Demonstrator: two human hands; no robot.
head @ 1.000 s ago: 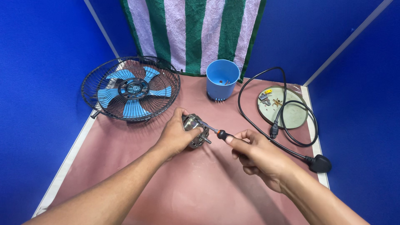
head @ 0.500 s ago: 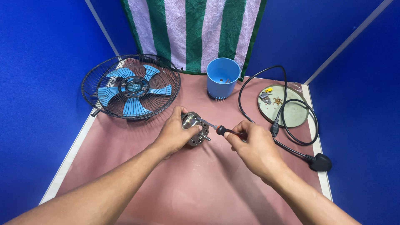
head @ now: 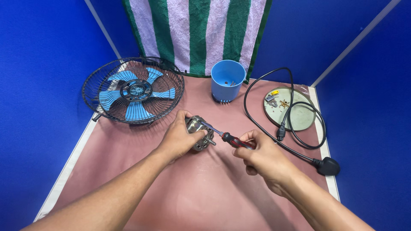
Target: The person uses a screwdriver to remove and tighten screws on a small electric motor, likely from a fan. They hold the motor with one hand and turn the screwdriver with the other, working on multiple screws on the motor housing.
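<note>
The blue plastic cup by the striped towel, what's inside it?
Inside the blue plastic cup, a few small pieces lie at the bottom, too small to identify. Its near wall hides the rest.

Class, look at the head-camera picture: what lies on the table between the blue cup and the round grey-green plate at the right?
In the head view, the black power cord arcs between the blue cup and the round plate; otherwise only bare pinkish table cover.

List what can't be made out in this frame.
Head view:
- Screwdriver tip: too small to tell what it engages on the motor.
- Motor's left side: covered by the left hand.
- Screwdriver handle end: hidden in the right hand.
- Cup contents: too small to identify.
- Small parts on the round plate: too small to identify.
</note>
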